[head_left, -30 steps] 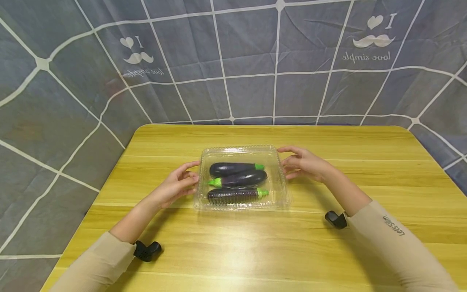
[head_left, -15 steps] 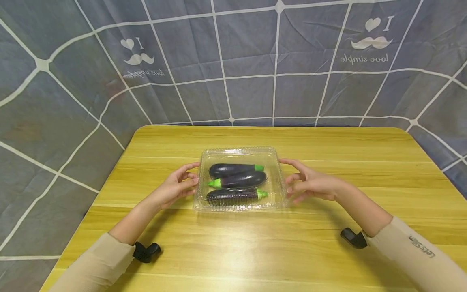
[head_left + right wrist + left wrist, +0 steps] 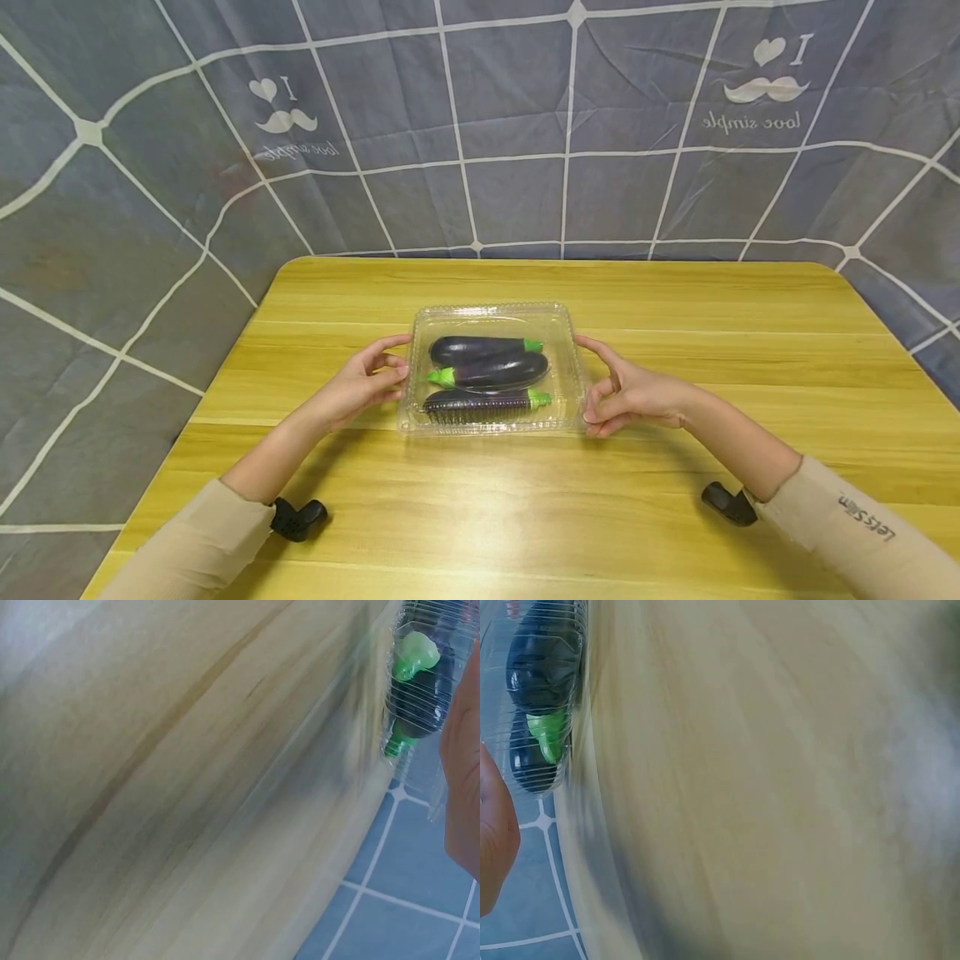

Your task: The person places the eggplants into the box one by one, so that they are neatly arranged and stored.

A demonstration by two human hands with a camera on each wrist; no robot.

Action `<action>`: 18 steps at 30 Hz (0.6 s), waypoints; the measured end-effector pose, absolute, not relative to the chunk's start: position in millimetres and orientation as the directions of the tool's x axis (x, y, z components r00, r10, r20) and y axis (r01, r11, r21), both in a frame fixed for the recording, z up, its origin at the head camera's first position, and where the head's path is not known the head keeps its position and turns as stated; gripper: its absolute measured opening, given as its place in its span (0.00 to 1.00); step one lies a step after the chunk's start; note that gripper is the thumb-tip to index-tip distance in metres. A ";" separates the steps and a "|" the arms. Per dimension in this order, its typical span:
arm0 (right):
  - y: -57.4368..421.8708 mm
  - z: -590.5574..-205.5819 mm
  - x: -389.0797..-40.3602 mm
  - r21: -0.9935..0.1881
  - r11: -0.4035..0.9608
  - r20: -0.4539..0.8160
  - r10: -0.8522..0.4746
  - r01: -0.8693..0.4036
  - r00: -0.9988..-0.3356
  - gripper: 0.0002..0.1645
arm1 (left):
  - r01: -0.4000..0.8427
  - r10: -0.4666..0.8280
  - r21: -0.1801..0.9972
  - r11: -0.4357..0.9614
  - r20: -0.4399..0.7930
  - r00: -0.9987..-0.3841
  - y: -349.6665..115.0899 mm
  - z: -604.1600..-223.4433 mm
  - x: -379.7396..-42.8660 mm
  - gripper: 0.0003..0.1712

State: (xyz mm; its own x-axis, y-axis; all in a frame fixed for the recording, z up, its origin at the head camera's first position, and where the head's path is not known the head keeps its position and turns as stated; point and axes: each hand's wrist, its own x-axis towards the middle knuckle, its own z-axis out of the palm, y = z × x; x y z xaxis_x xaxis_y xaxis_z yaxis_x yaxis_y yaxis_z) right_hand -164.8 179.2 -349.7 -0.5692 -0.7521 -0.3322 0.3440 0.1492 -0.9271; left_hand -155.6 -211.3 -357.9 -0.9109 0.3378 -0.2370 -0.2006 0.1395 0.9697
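A clear plastic clamshell container (image 3: 491, 315) with its lid down lies on the table and holds three eggplants. One eggplant (image 3: 480, 348) is at the back, a second eggplant (image 3: 502, 369) in the middle, and a third eggplant (image 3: 480, 402) in front, seen through the ridged side. My left hand (image 3: 363, 383) holds the container's left edge, thumb and bent fingers at the rim. On the other side, my right hand (image 3: 637, 396) pinches the rim by the front right corner, its index finger stretched back along the side. Both wrist views show only part of each hand.
The yellow wooden table (image 3: 480, 517) extends around the container. A grey curtain (image 3: 517, 200) with white lines hangs behind and to the sides. Black wrist cameras (image 3: 298, 518) stick out below the sleeves.
My right hand has slid from the back of the container's right side toward its front corner, and its thumb and fingers have closed together there. My left hand has stayed in place.
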 end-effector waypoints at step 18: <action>177.2 -347.4 -165.7 -0.914 0.169 -0.370 -0.720 0.370 -0.586 0.66 | -0.214 0.495 0.962 0.168 -0.270 -0.826 -221.7 -350.5 -142.8 0.48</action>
State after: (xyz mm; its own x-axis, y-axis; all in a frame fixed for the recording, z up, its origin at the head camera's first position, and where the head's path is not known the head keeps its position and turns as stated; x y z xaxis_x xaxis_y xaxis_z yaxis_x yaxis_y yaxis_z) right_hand -165.7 177.2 -347.4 -0.5865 -0.7204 -0.3703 0.3696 0.1688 -0.9137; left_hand -142.8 -221.7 -350.5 -0.8258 0.4953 -0.2697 -0.2135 0.1681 0.9624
